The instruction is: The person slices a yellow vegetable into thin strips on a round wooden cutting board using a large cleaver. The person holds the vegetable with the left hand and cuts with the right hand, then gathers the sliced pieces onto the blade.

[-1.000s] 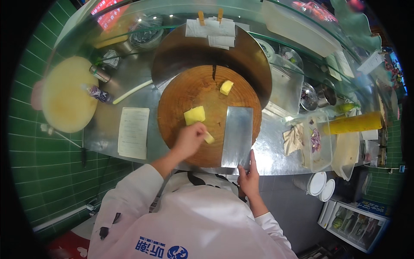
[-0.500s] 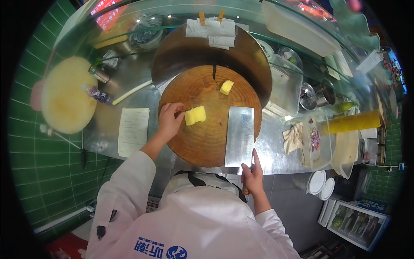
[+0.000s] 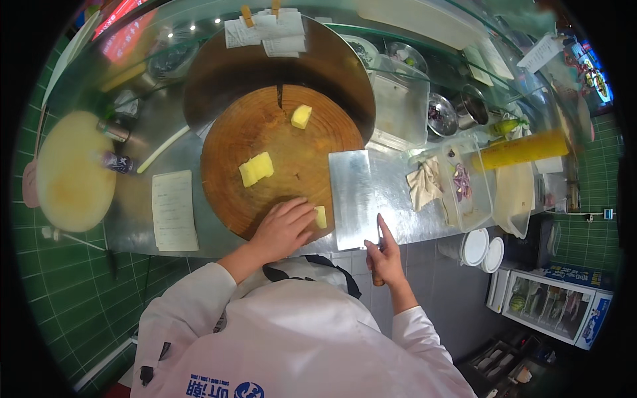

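Note:
On the round wooden chopping block (image 3: 225, 159), my left hand (image 3: 285, 229) lies near the front edge, fingers stretched and fairly close together. Its fingertips are beside a small flat yellow piece (image 3: 320, 217); contact is unclear. My right hand (image 3: 386, 262) grips a cleaver (image 3: 350, 192) by its wooden handle, index finger along the back of the blade. The broad blade lies over the block's right edge and the steel counter. A larger yellow piece with cut lines (image 3: 256, 169) sits left of the block's middle. Farther back rests a yellow chunk (image 3: 301, 117).
A curved metal shield (image 3: 265, 66) with clipped paper slips stands behind the block. At left are a notepad (image 3: 175, 211), a long pale stalk (image 3: 162, 149) and a round board (image 3: 76, 172). A cloth (image 3: 424, 182) and a clear tub (image 3: 474, 205) with purple bits stand right.
My left hand has moved from beside the larger yellow piece to the block's front edge. The cleaver has shifted right across the block, and the small flat piece now shows. The whole view has shifted.

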